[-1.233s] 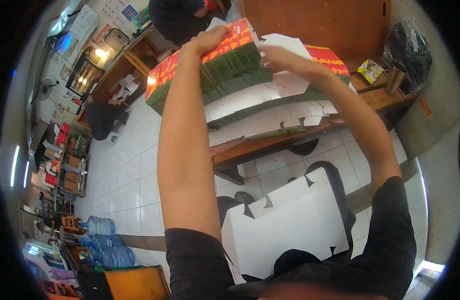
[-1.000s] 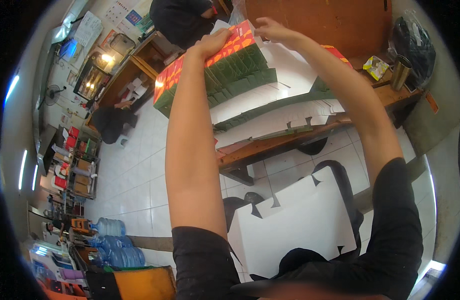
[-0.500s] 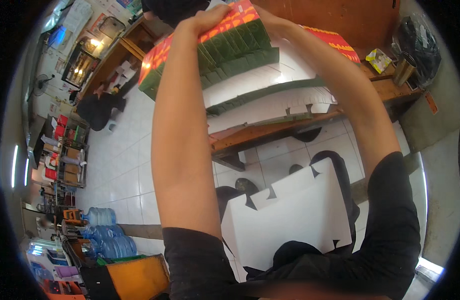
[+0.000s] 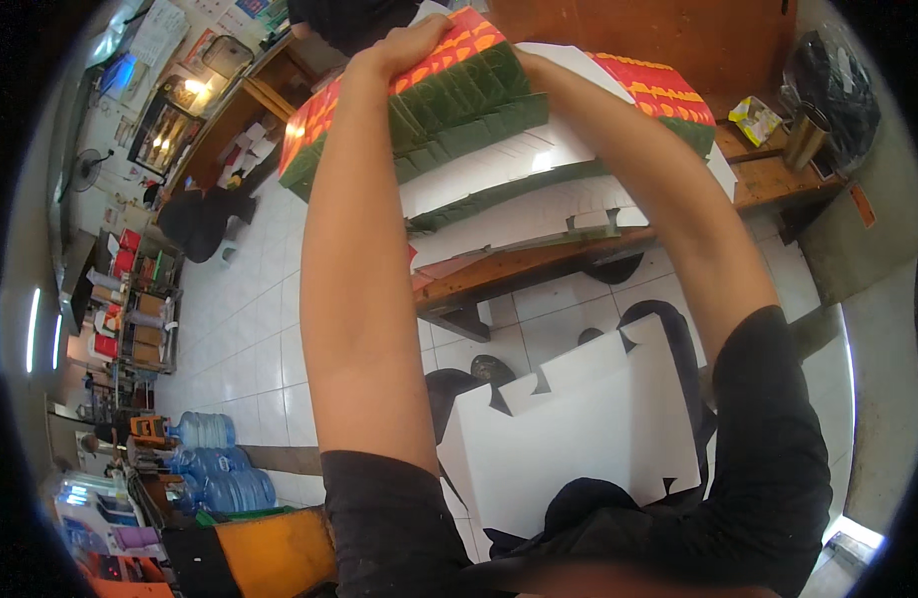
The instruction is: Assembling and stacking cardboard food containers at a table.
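Both arms stretch forward to a thick stack of die-cut cardboard sheets [image 4: 459,90], red and orange on top with dark green notched edges, above a wooden bench. My left hand [image 4: 414,48] is closed on the top left edge of this stack. The wrist of my right arm [image 4: 618,130] passes behind the stack's right end, so the fingers of that hand are hidden. More sheets with white faces lie on the bench beneath and to the right, including a red-patterned pile [image 4: 653,90]. A blank white notched sheet [image 4: 579,409] rests across my lap.
On the wooden bench [image 4: 539,267] at right are a yellow packet [image 4: 755,122] and a metal cup [image 4: 806,138], beside a black plastic bag [image 4: 836,90]. A person in dark clothes [image 4: 354,20] is beyond the stack. Blue water jugs [image 4: 225,478] stand at lower left.
My right arm has shifted slightly left and inward. More white sheet shows beside the red-patterned pile at right. My left hand keeps its hold, having moved only slightly.
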The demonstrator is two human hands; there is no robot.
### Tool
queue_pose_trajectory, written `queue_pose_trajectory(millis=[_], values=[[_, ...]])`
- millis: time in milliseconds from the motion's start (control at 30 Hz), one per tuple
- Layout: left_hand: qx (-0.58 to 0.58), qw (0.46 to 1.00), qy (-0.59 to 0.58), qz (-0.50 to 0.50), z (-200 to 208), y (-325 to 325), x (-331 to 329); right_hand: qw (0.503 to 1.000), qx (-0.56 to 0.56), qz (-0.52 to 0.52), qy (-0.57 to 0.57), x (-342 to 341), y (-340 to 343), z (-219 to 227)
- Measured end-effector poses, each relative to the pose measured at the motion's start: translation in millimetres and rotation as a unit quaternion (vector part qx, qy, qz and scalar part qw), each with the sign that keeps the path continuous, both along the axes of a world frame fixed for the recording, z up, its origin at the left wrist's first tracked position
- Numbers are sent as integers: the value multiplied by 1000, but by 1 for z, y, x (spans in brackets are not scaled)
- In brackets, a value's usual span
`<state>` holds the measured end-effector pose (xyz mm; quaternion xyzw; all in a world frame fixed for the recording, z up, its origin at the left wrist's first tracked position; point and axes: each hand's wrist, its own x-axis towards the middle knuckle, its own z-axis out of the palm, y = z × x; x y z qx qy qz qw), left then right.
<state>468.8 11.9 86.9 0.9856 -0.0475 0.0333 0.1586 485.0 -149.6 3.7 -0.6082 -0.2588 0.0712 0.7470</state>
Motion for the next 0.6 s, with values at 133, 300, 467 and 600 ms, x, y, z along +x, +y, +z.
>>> queue_pose_trajectory(millis=[133, 300, 467, 600], values=[[35, 999, -6, 1, 0, 1, 3, 990, 26, -129, 47, -15, -34, 26], [4, 1000, 6, -2, -3, -2, 7, 993, -32, -39, -105, -81, -52, 17], [35, 999, 17, 30, -1, -2, 3, 974, -55, -129, -178, -101, -24, 18], [30, 998, -2, 52, 0, -5, 0, 895, -98, -257, -352, -142, -58, -3]])
